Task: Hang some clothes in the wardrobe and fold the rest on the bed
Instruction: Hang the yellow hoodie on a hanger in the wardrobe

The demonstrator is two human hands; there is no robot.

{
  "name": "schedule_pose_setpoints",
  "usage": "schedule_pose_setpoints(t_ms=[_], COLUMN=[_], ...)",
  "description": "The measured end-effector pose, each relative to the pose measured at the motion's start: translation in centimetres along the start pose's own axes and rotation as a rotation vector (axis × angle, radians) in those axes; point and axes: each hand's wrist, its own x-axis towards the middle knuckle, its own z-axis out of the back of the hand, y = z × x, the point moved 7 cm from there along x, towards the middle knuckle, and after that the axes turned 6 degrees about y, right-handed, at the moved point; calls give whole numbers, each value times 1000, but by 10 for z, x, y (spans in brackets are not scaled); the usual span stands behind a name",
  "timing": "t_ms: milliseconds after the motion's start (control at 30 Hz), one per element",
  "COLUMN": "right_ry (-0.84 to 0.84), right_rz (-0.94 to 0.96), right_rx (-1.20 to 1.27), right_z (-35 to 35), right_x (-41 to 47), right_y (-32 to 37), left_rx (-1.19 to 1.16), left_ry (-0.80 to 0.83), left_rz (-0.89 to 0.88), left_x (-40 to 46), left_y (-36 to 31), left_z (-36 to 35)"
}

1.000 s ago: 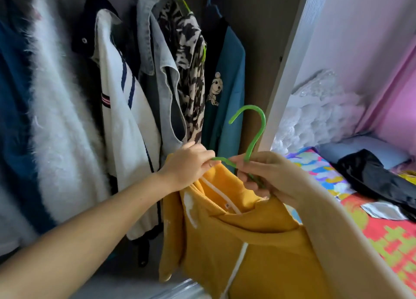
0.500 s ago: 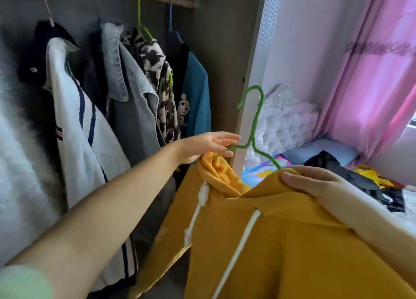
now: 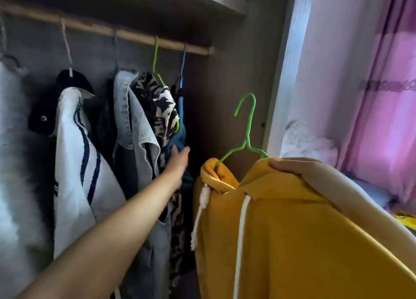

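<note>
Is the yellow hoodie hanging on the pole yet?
Not yet. The yellow hoodie sits on its green hanger, whose hook is below the pole, hooked on nothing.

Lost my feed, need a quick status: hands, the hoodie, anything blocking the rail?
Left hand open, reaching at hung teal garment. Right hand grips mustard-yellow hoodie on green wire hanger, not yet on wooden rail. Hung clothes crowd the rail's right end.

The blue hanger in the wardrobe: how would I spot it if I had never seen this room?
Find the wooden rail across the top of the wardrobe and follow it to its right end. The blue hanger is the last hook there, carrying a teal top. Its neighbour on the left is bright green and holds a black-and-white patterned top.
</note>
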Motion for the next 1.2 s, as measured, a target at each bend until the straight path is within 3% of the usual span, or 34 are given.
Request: schedule_pose_setpoints(t_ms=[67,200,367,500,600,900,1033,1200], right_ry=[-25,-81,-52,-121,-128,-69,-108,-205], right_rz=[-14,124,277,265,279,283,327,375], right_rx=[-74,-225,-150,-102,-90,-371,-380,-505], right_z=[-4,-25,-62,-66,-68,-65,-57,-49], right_x=[25,91,167,215,248,307,309,286], right_y=[20,81,141,177,197,160,159,153], left_rx=[-71,7,42,-50,-44,133,168,254], left_ry=[-183,-308,-127,175,307,419,513,515], left_rz=[-32,-75,-56,6,-25,-103,-125,-167], left_x=[0,15,26,33,44,54,39,25], left_y=[-7,-14,-16,-35,-60,-59,-56,-60], left_z=[45,109,98,48,10,-26,-34,-42])
